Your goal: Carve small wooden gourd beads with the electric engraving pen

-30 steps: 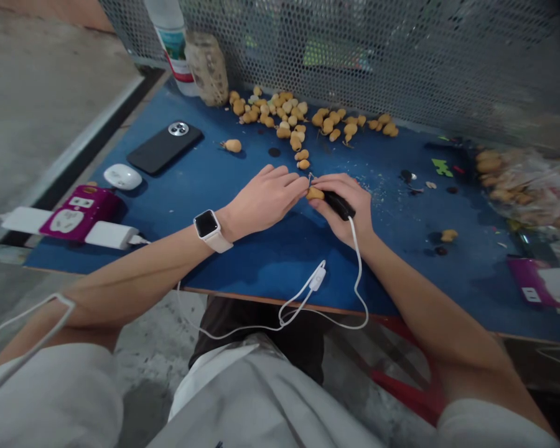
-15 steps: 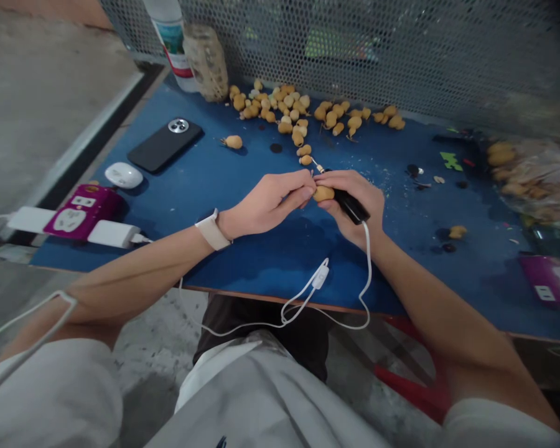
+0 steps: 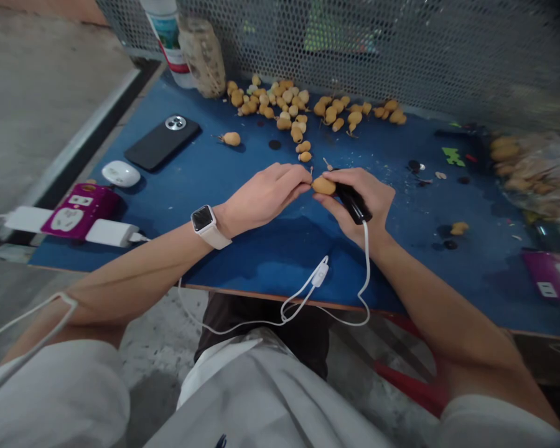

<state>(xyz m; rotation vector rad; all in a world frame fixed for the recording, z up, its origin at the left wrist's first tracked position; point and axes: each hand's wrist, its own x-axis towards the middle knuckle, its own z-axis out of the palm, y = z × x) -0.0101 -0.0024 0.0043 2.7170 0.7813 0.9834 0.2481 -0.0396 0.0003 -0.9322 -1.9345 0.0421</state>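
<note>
My right hand holds two things at once. A small tan bottle gourd sits between its thumb and fingers, and a black corded hand tool lies in the palm, its thin tip pointing away from me. The tool's exact kind I cannot make out. My left hand is pinched closed at the gourd's narrow end, a thin stem sticking up at its fingertips. Whether that stem is still joined to the gourd is unclear. Two small gourds lie just beyond the hands.
A pile of gourds lies along the perforated metal panel. At left are a phone, white case, purple power adapter, bottle and jar. The tool's white cord hangs over the table edge. A plastic bag stands right.
My left hand has drawn slightly left from the gourd and its wrist has turned, showing the watch face. More of the gourd shows in my right hand, and the tool's tip has shifted right.
</note>
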